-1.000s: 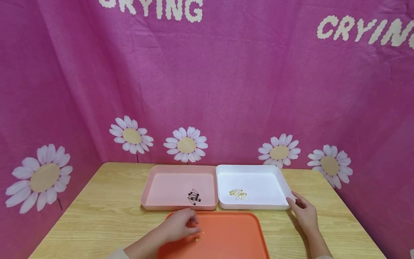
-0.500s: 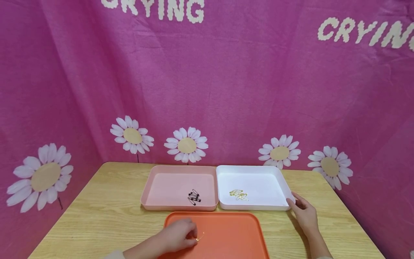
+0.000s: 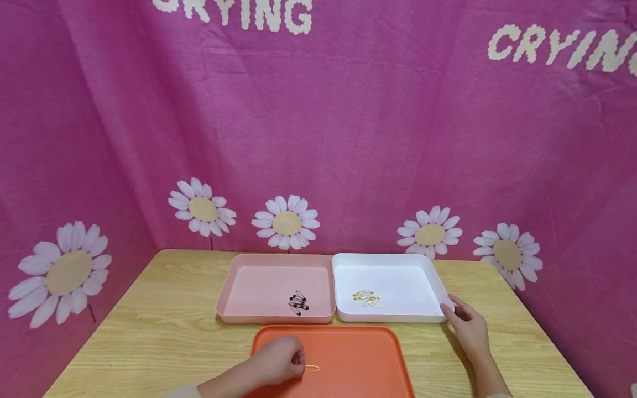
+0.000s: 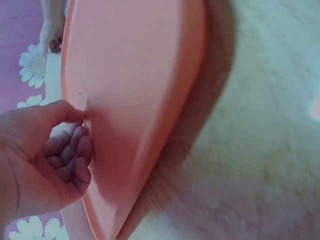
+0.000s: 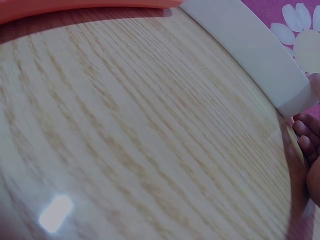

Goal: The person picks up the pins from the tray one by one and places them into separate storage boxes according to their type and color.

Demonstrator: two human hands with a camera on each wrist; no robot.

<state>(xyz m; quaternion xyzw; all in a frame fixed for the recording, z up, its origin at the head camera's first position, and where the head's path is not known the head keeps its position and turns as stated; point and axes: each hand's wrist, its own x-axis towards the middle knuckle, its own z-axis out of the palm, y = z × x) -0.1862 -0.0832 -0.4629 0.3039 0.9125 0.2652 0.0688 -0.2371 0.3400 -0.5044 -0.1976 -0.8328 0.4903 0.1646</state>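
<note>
My left hand (image 3: 280,358) pinches one end of a gold safety pin (image 3: 313,368) between thumb and index finger, over the orange tray (image 3: 358,359). In the left wrist view the pin (image 4: 79,98) is a thin line beyond the fingertips, the other fingers curled. My right hand (image 3: 470,330) holds the front right corner of the white tray (image 3: 398,318), thumb against the rim. Inside that tray lies a small pile of gold safety pins (image 3: 367,299). Several black safety pins (image 3: 299,303) lie in the pink tray (image 3: 259,319).
The pink and white trays stand side by side at the back of the wooden table (image 3: 154,331), with the orange tray in front of them. A magenta curtain (image 3: 348,138) with daisies hangs behind the table.
My left hand has come down to the gold safety pin on the orange tray and now pinches it; the pin has turned to point right. My right hand has stayed put.
</note>
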